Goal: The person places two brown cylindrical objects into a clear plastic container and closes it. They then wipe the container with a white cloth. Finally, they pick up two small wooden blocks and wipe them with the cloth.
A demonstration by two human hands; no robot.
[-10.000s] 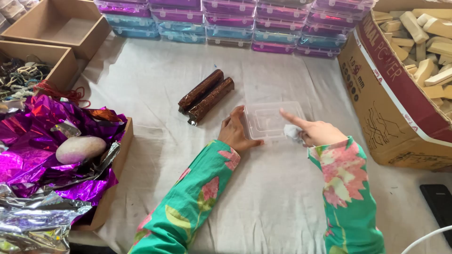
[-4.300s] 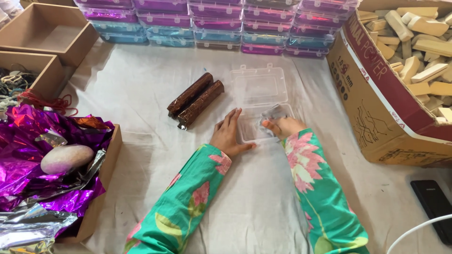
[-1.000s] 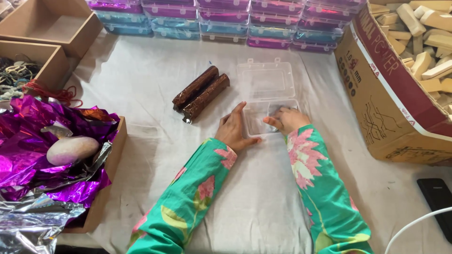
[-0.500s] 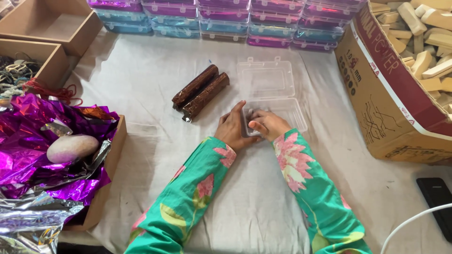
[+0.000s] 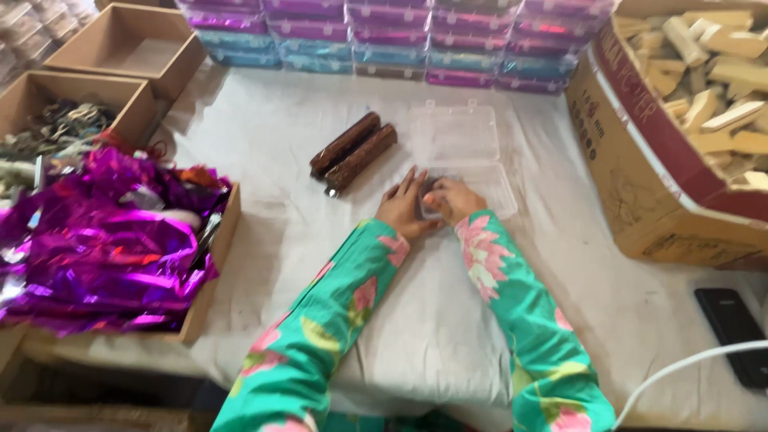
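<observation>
Clear plastic box [image 5: 468, 160], hinged and lying open on the white-covered worktop [image 5: 264, 144], sits at centre: its lid half lies flat toward the far side, its tray half toward the person. Both hands meet at the near left corner of the tray. Left hand [image 5: 404, 206] rests palm down on the cloth with fingers spread, its fingertips touching the tray's left edge; its grip is open and holds nothing. Right hand [image 5: 454, 200] is curled over the same corner, fingers bent inward against the left hand; the picture is blurred there, so whether its grip encloses anything cannot be told. Both arms wear green sleeves with pink flowers.

Two dark brown sticks [image 5: 354, 152] lie side by side, touching, just left of the box and slanted toward the far right. Along the far edge of the worktop runs a stacked row of closed boxes [image 5: 384, 36] with purple and blue contents. At the left, a shallow cardboard tray holds crumpled purple foil [image 5: 104, 240]; beyond it stand two further cardboard boxes, the nearer one [image 5: 76, 112] holding dark tangled items, the farther one [image 5: 128, 52] showing only its bare floor. At the right, a large cardboard carton [image 5: 640, 208] holds pale wooden blocks [image 5: 712, 64]. A black phone [image 5: 732, 336] lies near the right corner, with a white cable [image 5: 688, 364] crossing beside it.
</observation>
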